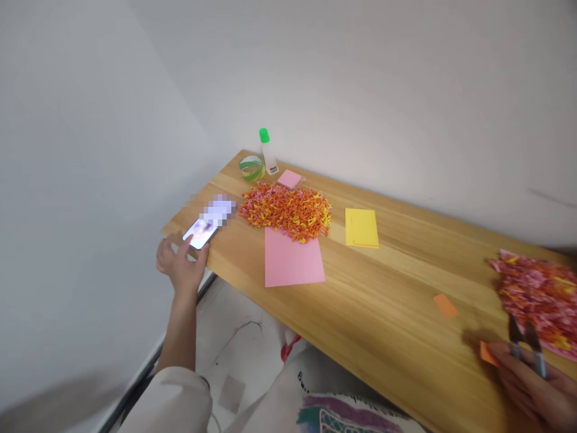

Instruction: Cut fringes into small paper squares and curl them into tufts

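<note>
My left hand (183,263) reaches over the table's left edge to a lit phone (199,233) lying flat. One fingertip touches the screen and the thumb is at the phone's near corner, with the fingers apart. At the lower right, my right hand (529,379) is closed on scissors (532,343), blades parted and pointing away. That same hand pinches a small piece of orange paper (488,355). Beside it lies a heap of pink, orange and yellow paper scraps (538,300). A loose orange slip (446,305) rests on the wood nearby.
On the wooden table (387,307), another scrap heap (288,210) partly covers a pink sheet (293,264). Yellow papers (361,227) lie to its right. Behind are a roll of tape (251,168), a green-capped glue bottle (268,153) and a pink pad (289,179). A wall stands behind.
</note>
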